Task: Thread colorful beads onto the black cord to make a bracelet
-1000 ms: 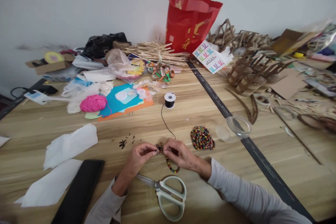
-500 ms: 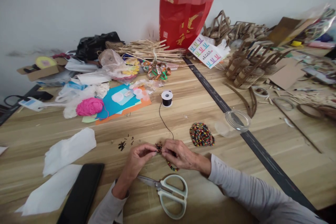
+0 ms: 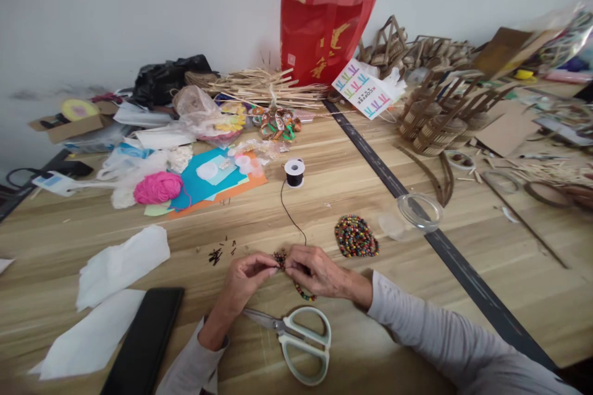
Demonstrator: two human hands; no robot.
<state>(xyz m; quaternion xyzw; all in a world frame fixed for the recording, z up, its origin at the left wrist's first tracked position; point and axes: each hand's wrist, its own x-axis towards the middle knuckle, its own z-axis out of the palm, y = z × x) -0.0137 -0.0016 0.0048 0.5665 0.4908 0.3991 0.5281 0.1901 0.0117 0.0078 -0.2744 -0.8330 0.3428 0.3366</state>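
Note:
My left hand (image 3: 249,278) and my right hand (image 3: 315,271) meet fingertip to fingertip above the table. Each is closed in a pinch on a thin black cord (image 3: 290,215), which runs down to them from a white spool (image 3: 294,173) wound with black. Between and behind the fingertips lies a small cluster of dark reddish beads (image 3: 279,258). A short string of coloured beads (image 3: 304,293) curves out beneath my right hand; the fingers hide its upper part. Scissors (image 3: 296,339) with pale handles lie below both hands, blades pointing left.
Right of my hands sits a coil of multicoloured beads (image 3: 356,236). Small black cord snippets (image 3: 215,256) lie to the left. A black flat case (image 3: 144,342), white paper pieces (image 3: 123,262), pink yarn (image 3: 159,188), a clear ring (image 3: 419,212) and a red bag (image 3: 324,31) surround the work.
Both hands hold nearly the same pinch and place. The camera view has shifted very slightly; nothing else has visibly moved.

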